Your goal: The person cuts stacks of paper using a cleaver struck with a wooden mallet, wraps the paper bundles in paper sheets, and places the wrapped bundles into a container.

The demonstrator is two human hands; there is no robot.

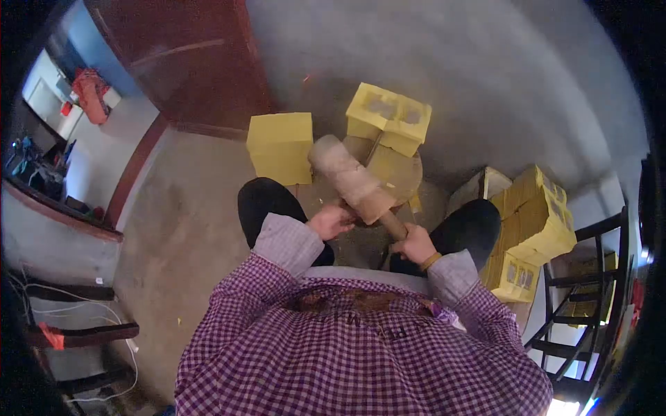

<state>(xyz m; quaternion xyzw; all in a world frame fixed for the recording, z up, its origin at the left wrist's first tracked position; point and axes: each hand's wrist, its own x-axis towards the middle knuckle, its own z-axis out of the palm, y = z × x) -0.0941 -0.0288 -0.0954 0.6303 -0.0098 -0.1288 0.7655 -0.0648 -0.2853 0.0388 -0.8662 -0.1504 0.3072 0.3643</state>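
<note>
My right hand (417,245) is wrapped round the handle of a large wooden mallet (354,179), whose thick, pale head points up and to the left. Just below the mallet head is my left hand (331,220), its fingers curled together near something dark; what they hold is too small to make out. Beyond the mallet stands a round wooden surface (406,173), partly covered by the mallet. A yellow box (281,147) stands to its left, and another yellow box (399,114) with grey openings lies at its far edge.
Several yellow boxes (531,222) are stacked at the right, beside a dark ladder-like rack (590,281). A dark red door (184,62) stands at the back left. White cables (76,295) hang over dark bars at the lower left. My knees flank the work spot.
</note>
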